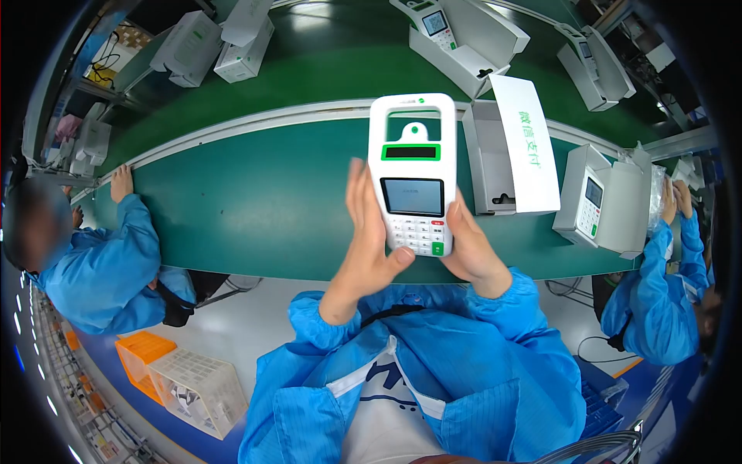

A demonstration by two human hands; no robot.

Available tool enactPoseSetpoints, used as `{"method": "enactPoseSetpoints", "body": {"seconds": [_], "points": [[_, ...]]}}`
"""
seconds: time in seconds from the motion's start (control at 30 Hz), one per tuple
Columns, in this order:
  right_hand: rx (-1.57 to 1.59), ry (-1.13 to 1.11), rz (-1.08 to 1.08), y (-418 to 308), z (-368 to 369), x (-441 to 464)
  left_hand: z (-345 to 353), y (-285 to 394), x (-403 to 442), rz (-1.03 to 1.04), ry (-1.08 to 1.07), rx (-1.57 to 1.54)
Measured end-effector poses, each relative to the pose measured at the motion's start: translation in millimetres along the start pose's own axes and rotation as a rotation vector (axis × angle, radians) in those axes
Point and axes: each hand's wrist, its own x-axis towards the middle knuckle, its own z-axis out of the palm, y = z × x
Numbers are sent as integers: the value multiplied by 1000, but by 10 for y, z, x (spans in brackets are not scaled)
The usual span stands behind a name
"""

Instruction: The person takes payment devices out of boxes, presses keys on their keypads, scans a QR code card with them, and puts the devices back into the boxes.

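A white payment terminal [413,168] with green trim, a small lit screen and a keypad is held upright before me, above the green bench. Along its left side lies my left hand [362,246], fingers stretched upward and thumb at the lower left corner of the keypad. My right hand [474,249] grips the lower right edge, thumb in front, with its other fingers partly hidden behind the terminal. Just right of the terminal stands an open white box [488,166], its lid [527,147] printed with green characters.
Another boxed terminal [591,199] is at the right, near a co-worker in blue [657,286]. A second co-worker [108,259] sits at the left. More boxes [471,66] stand on the green conveyor [332,66] beyond the rail. Crates [197,387] are on the floor.
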Motion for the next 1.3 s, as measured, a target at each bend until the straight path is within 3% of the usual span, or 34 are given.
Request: {"method": "enactPoseSetpoints", "body": {"seconds": [0.1,0.2,0.27,0.4,0.5,1.3], "points": [[-491,19,-26,-449,75,-53,-113,-98,33,22,68,183],[-1517,36,-314,-840,357,-4,-192,-597,-18,-76,238,186],[-2134,31,-472,-1002,446,14,-131,-1018,-120,-262,315,227],[-2227,-140,-354,-1071,384,64,-96,-1097,-164,-202,353,239],[-2234,-221,-269,-1085,403,33,-111,-1126,-161,-207,462,-30],[-2176,-321,-184,-996,365,-31,-148,-1011,-159,-208,404,53]]}}
